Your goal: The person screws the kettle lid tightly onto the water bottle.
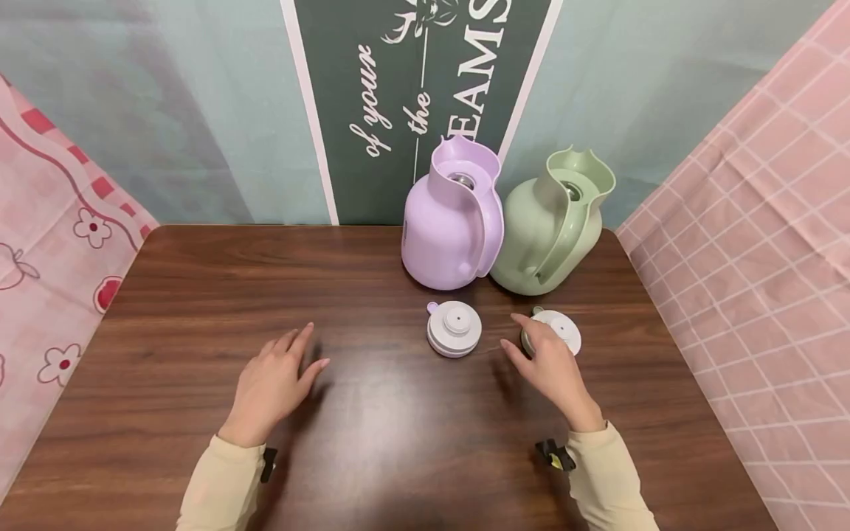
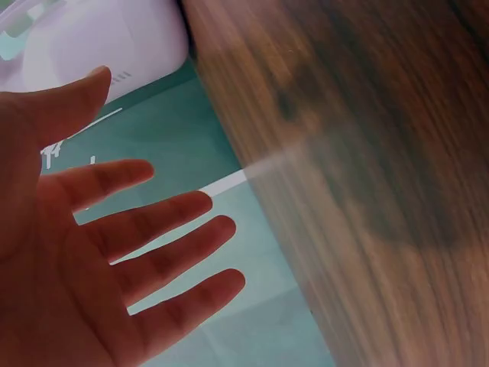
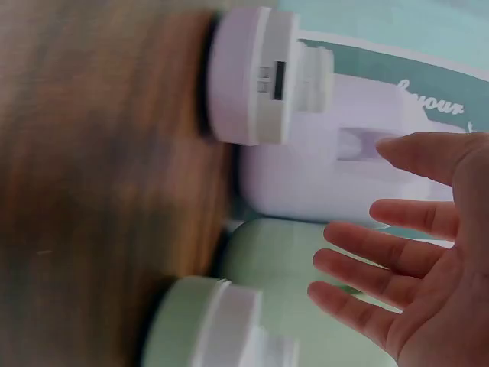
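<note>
My left hand (image 1: 271,385) hovers over the left part of the table, fingers spread and holding nothing. My right hand (image 1: 551,369) hangs with straight fingers between two lids, partly covering the green-based one in the head view. That lid (image 1: 567,332) and the lilac-based lid (image 1: 454,329) lie with their white plug sides up. Behind them stand a lilac vacuum jug (image 1: 434,243) and a green vacuum jug (image 1: 524,240), both with uncovered mouths and handles toward me. In the right wrist view the lilac lid (image 3: 233,76) and green lid (image 3: 179,325) sit beyond the fingertips.
The brown wooden table (image 1: 199,295) ends at a blue-green backdrop (image 1: 219,110) with a dark lettered panel (image 1: 392,169). A pink patterned cloth (image 1: 60,295) hangs at the left, and a pink checked cloth (image 1: 764,295) at the right. The two jugs stand side by side near the back edge.
</note>
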Tool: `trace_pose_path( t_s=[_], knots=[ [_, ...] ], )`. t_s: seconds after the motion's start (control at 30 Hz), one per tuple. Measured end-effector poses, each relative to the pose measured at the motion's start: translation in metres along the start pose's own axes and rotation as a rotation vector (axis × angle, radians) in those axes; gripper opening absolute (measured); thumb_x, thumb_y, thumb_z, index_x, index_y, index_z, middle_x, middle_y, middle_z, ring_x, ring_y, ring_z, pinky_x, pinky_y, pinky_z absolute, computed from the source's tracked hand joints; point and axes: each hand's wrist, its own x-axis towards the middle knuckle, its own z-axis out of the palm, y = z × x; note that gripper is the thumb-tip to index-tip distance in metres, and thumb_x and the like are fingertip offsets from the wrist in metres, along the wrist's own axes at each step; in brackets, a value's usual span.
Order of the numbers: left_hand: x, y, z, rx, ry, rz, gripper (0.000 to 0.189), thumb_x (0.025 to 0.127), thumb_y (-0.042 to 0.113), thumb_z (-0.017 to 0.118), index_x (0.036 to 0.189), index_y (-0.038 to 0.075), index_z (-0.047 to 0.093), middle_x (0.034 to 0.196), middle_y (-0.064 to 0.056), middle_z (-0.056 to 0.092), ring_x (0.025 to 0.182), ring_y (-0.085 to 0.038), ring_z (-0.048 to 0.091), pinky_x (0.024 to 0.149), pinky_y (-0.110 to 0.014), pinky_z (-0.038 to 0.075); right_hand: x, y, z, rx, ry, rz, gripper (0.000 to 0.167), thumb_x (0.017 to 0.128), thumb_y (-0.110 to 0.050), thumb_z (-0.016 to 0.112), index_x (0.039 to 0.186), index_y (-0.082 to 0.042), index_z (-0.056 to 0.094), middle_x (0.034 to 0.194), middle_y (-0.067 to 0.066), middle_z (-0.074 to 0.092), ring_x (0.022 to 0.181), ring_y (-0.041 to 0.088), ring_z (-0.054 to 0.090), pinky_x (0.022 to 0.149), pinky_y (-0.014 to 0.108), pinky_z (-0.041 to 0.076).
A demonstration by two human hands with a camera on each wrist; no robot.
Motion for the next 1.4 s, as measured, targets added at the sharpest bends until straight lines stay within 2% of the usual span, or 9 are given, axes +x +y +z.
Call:
trace_pose_path(
  t_s=[0.13,0.23,0.37,0.53,0.63,0.77,0.93,1.13,1.4],
  knots=[
    [0.002,0.003,-0.001,-0.009,-0.016,0.005,0.057,0.084,0.032,0.064,0.129,0.001,0.048,0.117,-0.025,0.054,0.103,-0.042,0.052,0.079,-0.054,0.042,0.017,-0.004,-0.006,0.115,0.028,-0.018,0.038,0.078,-0.008,0.069,0.111,0.005,0.057,0.105,0.021,0.061,0.099,0.035,0.056,0.085,0.046,0.041],
    [0.005,0.007,-0.002,-0.021,-0.031,0.010,0.058,0.084,0.033,0.065,0.129,0.001,0.049,0.116,-0.023,0.055,0.103,-0.041,0.052,0.078,-0.053,0.042,0.034,-0.009,-0.012,0.232,0.021,0.004,0.036,0.079,-0.005,0.067,0.111,0.005,0.056,0.104,0.020,0.061,0.097,0.033,0.057,0.081,0.045,0.043],
    [0.012,0.016,-0.003,-0.052,-0.065,0.019,0.058,0.084,0.034,0.064,0.130,0.002,0.048,0.118,-0.022,0.054,0.106,-0.040,0.051,0.081,-0.053,0.042,0.059,-0.016,-0.020,0.393,0.010,0.068,0.038,0.081,-0.004,0.066,0.115,0.005,0.053,0.107,0.022,0.059,0.101,0.032,0.055,0.081,0.045,0.045],
    [0.022,0.030,-0.004,-0.077,-0.084,0.048,0.058,0.085,0.035,0.063,0.131,0.003,0.047,0.119,-0.021,0.054,0.108,-0.038,0.050,0.082,-0.052,0.042,0.091,-0.029,-0.026,0.571,-0.004,0.151,0.043,0.083,-0.007,0.066,0.121,0.004,0.049,0.110,0.024,0.057,0.104,0.031,0.053,0.087,0.043,0.043],
    [0.027,0.038,-0.003,-0.081,-0.082,0.075,0.058,0.084,0.035,0.064,0.131,0.004,0.047,0.118,-0.021,0.054,0.107,-0.038,0.051,0.081,-0.051,0.043,0.107,-0.035,-0.026,0.648,-0.024,0.207,0.045,0.083,-0.009,0.066,0.123,0.003,0.048,0.109,0.021,0.057,0.100,0.025,0.054,0.087,0.036,0.042],
    [0.033,0.045,-0.001,-0.086,-0.089,0.100,0.059,0.084,0.035,0.064,0.131,0.004,0.048,0.118,-0.021,0.055,0.107,-0.037,0.051,0.083,-0.050,0.042,0.123,-0.040,-0.023,0.708,-0.033,0.268,0.041,0.081,-0.011,0.068,0.117,0.002,0.051,0.102,0.015,0.060,0.089,0.016,0.057,0.079,0.026,0.045],
    [0.039,0.050,0.004,-0.096,-0.094,0.116,0.059,0.084,0.037,0.064,0.131,0.005,0.047,0.118,-0.020,0.055,0.108,-0.035,0.051,0.085,-0.048,0.042,0.138,-0.047,-0.019,0.807,-0.002,0.295,0.031,0.078,-0.010,0.070,0.102,0.003,0.055,0.083,0.004,0.062,0.077,0.013,0.059,0.074,0.029,0.046],
    [0.050,0.055,0.008,-0.157,-0.108,0.116,0.060,0.086,0.038,0.061,0.133,0.005,0.045,0.122,-0.019,0.053,0.112,-0.035,0.049,0.089,-0.048,0.039,0.146,-0.051,-0.016,1.000,-0.006,0.363,0.014,0.080,-0.002,0.065,0.085,-0.001,0.052,0.062,0.005,0.059,0.059,0.016,0.060,0.066,0.034,0.048],
    [0.066,0.062,0.023,-0.242,-0.143,0.092,0.063,0.087,0.034,0.061,0.137,0.004,0.038,0.130,-0.021,0.046,0.119,-0.037,0.042,0.094,-0.050,0.034,0.148,-0.052,-0.008,1.012,0.061,0.410,0.011,0.075,0.008,0.054,0.076,-0.002,0.049,0.049,0.002,0.050,0.045,0.012,0.050,0.051,0.026,0.043]
  ],
)
